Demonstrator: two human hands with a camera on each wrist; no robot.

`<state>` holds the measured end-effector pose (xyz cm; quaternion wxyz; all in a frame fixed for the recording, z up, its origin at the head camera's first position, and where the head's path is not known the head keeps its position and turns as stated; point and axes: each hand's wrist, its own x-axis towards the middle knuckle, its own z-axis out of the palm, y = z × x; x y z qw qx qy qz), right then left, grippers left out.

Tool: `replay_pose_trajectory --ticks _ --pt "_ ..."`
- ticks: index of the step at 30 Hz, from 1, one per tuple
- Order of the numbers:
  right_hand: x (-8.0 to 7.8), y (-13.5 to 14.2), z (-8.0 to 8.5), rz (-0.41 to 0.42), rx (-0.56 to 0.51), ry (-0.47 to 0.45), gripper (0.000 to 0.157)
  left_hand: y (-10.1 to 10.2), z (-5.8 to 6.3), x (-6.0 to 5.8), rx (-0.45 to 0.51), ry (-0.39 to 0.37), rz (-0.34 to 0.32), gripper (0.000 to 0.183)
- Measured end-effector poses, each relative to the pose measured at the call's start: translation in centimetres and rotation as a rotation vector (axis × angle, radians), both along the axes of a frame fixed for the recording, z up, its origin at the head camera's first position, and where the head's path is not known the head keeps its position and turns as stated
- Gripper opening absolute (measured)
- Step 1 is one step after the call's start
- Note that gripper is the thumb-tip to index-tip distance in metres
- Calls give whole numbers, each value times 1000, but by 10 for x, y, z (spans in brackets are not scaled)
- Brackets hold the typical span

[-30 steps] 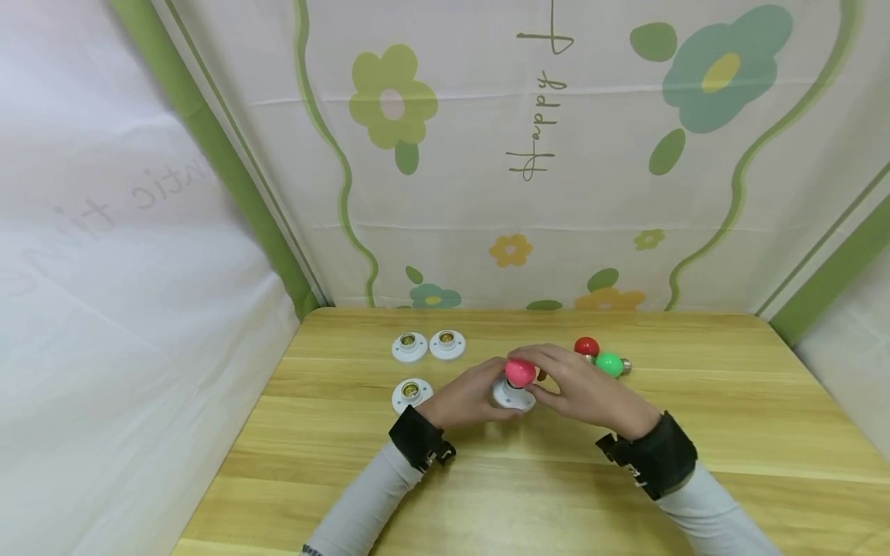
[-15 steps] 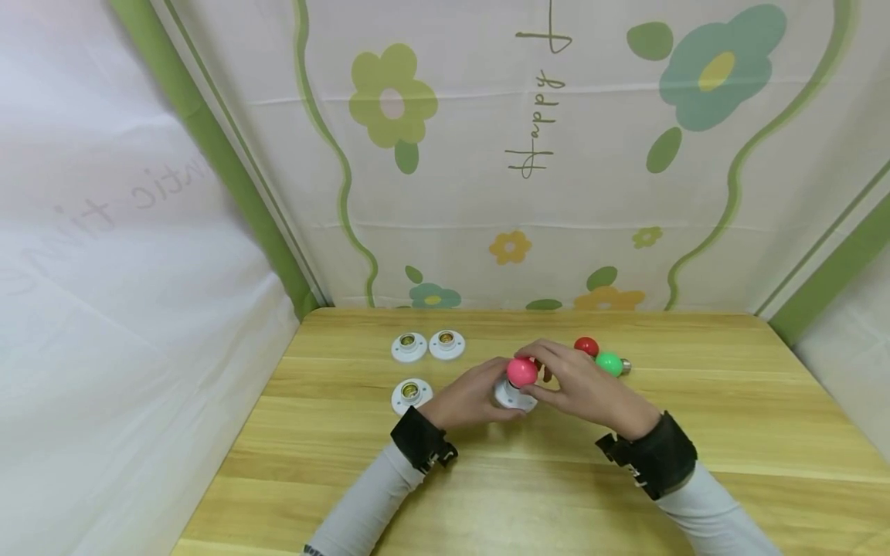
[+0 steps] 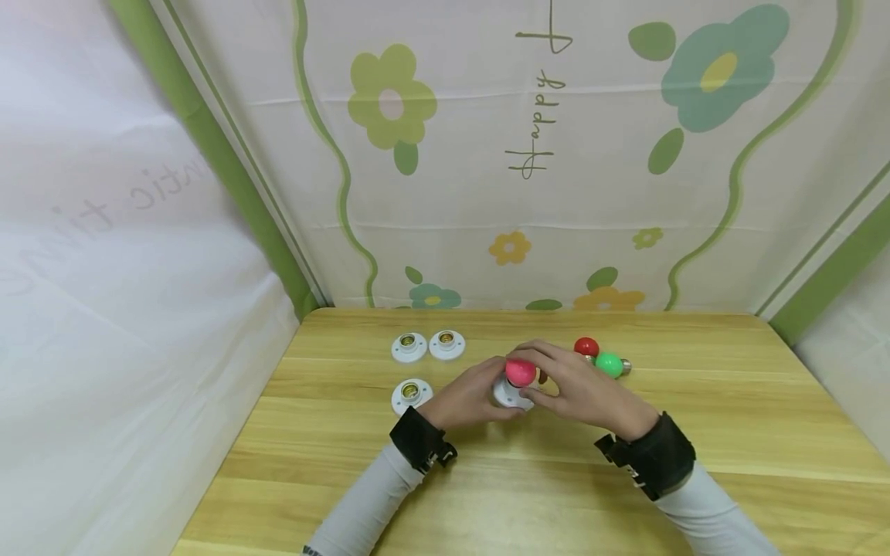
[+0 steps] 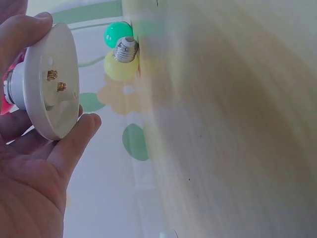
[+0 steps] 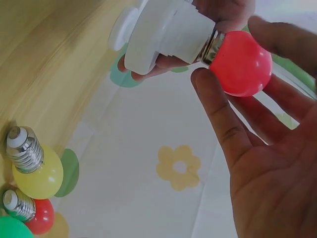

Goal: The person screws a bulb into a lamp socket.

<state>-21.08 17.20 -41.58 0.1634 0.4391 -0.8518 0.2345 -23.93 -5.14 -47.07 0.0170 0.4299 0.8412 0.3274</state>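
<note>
My left hand grips a white round lamp socket by its rim, held off the table. Its hollow underside with two brass terminals faces the camera in the left wrist view. My right hand has thumb and fingers around a pinkish-red light bulb. The bulb's metal screw base is at the mouth of the socket, partly inside it, with some thread showing. How deep it sits is hidden.
Three more white sockets lie on the wooden table to the left: back left, back right and front. Behind my right hand lie a red bulb, a green bulb and a yellow bulb. A printed curtain hangs behind.
My right fingers have shifted around the bulb, first back, then forward over its top again. Bulb and socket moved slightly right, then back left. The left hand keeps its grip.
</note>
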Motion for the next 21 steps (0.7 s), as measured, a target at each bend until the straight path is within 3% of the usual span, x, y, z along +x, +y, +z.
replay_pose_trajectory --ticks 21 --pt "2 0 1 -34 -11 -30 47 0 0 0 14 6 -8 73"
